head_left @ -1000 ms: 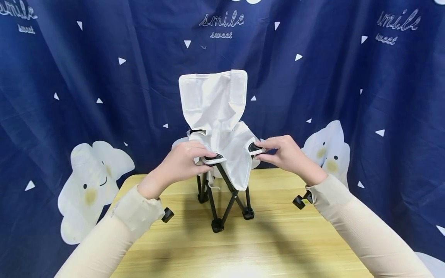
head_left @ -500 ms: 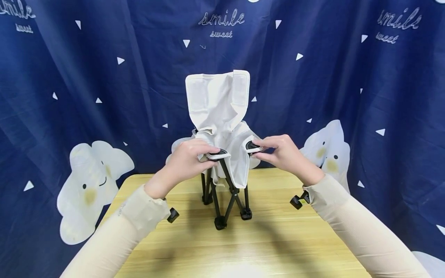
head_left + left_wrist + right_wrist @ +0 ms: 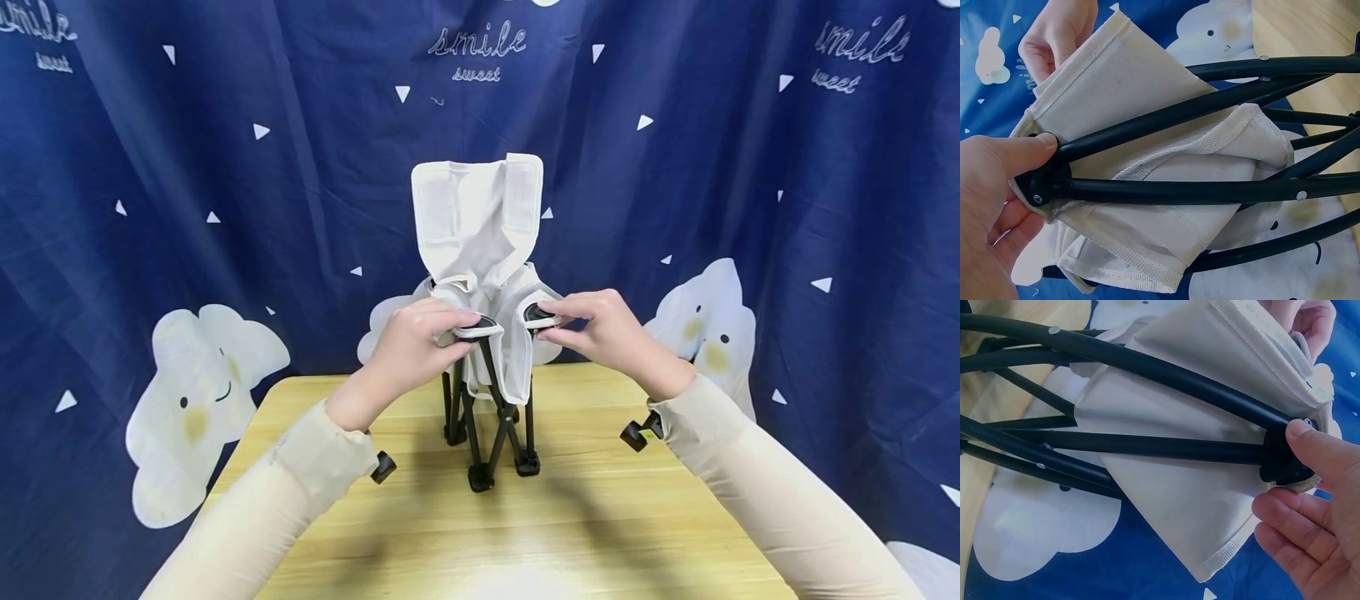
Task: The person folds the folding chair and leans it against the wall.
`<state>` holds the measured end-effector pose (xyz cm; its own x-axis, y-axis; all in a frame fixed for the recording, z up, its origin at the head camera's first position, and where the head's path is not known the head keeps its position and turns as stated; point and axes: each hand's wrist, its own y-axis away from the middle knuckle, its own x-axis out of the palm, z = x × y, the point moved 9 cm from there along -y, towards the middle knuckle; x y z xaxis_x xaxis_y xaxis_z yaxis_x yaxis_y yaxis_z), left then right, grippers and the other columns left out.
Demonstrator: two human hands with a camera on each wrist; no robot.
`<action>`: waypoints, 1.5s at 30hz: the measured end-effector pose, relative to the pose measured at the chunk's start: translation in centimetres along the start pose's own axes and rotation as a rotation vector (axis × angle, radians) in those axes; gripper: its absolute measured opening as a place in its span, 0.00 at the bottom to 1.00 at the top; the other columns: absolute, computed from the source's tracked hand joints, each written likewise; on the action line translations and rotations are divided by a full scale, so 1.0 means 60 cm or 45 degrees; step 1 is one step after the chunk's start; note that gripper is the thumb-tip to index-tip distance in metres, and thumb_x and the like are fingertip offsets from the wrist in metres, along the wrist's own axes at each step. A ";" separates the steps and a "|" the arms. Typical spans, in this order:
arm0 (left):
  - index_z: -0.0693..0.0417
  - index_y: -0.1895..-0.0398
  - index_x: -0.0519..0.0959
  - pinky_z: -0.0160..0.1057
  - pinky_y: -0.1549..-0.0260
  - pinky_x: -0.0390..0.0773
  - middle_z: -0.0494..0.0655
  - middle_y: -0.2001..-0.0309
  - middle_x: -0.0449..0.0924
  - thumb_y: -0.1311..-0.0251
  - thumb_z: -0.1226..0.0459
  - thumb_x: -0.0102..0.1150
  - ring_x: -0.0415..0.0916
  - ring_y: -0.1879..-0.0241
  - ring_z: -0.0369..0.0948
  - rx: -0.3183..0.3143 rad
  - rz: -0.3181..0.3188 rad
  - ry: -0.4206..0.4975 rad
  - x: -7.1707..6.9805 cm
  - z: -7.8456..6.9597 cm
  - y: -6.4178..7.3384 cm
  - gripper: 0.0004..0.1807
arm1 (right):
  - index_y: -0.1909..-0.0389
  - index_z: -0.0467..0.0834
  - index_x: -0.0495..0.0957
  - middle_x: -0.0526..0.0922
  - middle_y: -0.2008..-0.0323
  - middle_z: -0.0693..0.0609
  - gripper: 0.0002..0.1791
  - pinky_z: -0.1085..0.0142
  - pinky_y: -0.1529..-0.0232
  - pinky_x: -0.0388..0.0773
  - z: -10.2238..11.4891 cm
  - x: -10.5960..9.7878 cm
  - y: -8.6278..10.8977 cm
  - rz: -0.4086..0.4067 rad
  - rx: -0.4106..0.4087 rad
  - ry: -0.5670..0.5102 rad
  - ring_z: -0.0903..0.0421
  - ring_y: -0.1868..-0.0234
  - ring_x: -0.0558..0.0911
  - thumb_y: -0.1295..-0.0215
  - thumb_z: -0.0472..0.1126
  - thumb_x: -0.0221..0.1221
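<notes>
A small folding chair with white fabric and crossed black legs stands on the table, its back facing away from me and its seat sagging in folds. My left hand pinches the chair's front left seat corner between thumb and fingers. On the other side, my right hand pinches the front right corner. Up close in the left wrist view, the left thumb lies on the black corner joint where two tubes meet. The right wrist view has the right thumb on the matching joint.
The light wooden table runs beneath the chair and both forearms. Behind it hangs a dark blue curtain printed with clouds, triangles and lettering. A black wrist device sticks out below the left cuff, another below the right.
Both hands have come closer together, the left moving rightward and the right slightly leftward. The chair has narrowed between them, its legs drawing in and its seat fabric bunching more.
</notes>
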<state>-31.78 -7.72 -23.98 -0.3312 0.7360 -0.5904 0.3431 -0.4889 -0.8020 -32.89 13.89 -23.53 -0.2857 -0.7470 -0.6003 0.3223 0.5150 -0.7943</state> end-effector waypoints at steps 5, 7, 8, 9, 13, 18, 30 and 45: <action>0.58 0.54 0.93 0.50 0.52 0.88 0.51 0.58 0.94 0.51 0.69 0.85 0.91 0.55 0.51 -0.013 -0.008 -0.004 0.005 0.002 -0.003 0.18 | 0.56 0.31 0.91 0.92 0.71 0.44 0.21 0.68 0.72 0.82 -0.001 0.001 -0.001 -0.002 0.013 0.007 0.50 0.73 0.90 0.54 0.27 0.83; 0.58 0.54 0.93 0.50 0.51 0.88 0.51 0.58 0.94 0.51 0.69 0.85 0.90 0.55 0.51 -0.013 -0.011 -0.005 0.006 0.002 -0.005 0.18 | 0.56 0.31 0.91 0.93 0.70 0.43 0.21 0.68 0.72 0.82 -0.001 0.001 -0.001 -0.006 0.011 0.012 0.50 0.73 0.90 0.55 0.27 0.83; 0.58 0.54 0.93 0.50 0.51 0.88 0.51 0.58 0.94 0.51 0.69 0.85 0.90 0.55 0.51 -0.012 -0.013 -0.005 0.007 0.002 -0.006 0.18 | 0.56 0.31 0.91 0.93 0.70 0.43 0.21 0.68 0.72 0.82 -0.001 0.001 -0.001 -0.007 0.012 0.013 0.50 0.73 0.90 0.55 0.27 0.83; 0.58 0.54 0.93 0.50 0.51 0.88 0.51 0.58 0.94 0.51 0.69 0.85 0.90 0.56 0.51 -0.010 -0.016 -0.005 0.007 0.001 -0.007 0.18 | 0.56 0.31 0.91 0.93 0.70 0.43 0.21 0.67 0.72 0.82 -0.001 0.002 -0.002 -0.009 0.010 0.016 0.50 0.73 0.90 0.55 0.27 0.83; 0.59 0.55 0.93 0.51 0.51 0.88 0.52 0.58 0.94 0.52 0.70 0.85 0.90 0.56 0.51 0.000 -0.030 0.007 0.008 0.002 -0.009 0.18 | 0.56 0.31 0.91 0.92 0.71 0.44 0.21 0.66 0.72 0.82 0.000 0.003 -0.004 -0.010 0.011 0.021 0.50 0.74 0.90 0.54 0.28 0.83; 0.58 0.54 0.93 0.50 0.50 0.88 0.51 0.58 0.95 0.51 0.70 0.85 0.90 0.55 0.50 -0.004 -0.027 0.016 0.011 0.006 -0.012 0.18 | 0.55 0.31 0.91 0.92 0.71 0.44 0.21 0.66 0.73 0.82 -0.001 0.006 -0.007 -0.003 0.022 0.030 0.52 0.74 0.90 0.54 0.28 0.83; 0.59 0.53 0.93 0.51 0.49 0.88 0.51 0.57 0.94 0.50 0.69 0.85 0.90 0.53 0.51 -0.017 -0.019 -0.004 0.017 0.007 -0.016 0.18 | 0.54 0.32 0.92 0.93 0.70 0.44 0.21 0.68 0.72 0.82 -0.003 0.012 -0.009 -0.007 0.039 0.022 0.54 0.74 0.89 0.52 0.29 0.83; 0.58 0.52 0.93 0.50 0.49 0.88 0.53 0.55 0.94 0.49 0.70 0.84 0.91 0.53 0.51 -0.046 -0.007 -0.020 0.027 0.012 -0.018 0.19 | 0.54 0.32 0.91 0.93 0.69 0.43 0.22 0.69 0.72 0.82 0.000 0.014 -0.012 -0.026 0.041 0.019 0.52 0.73 0.90 0.52 0.29 0.83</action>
<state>-33.31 -6.33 -24.10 -0.3467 0.7310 -0.5877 0.3729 -0.4675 -0.8015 -33.38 12.89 -23.46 -0.3060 -0.7510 -0.5852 0.3448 0.4855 -0.8033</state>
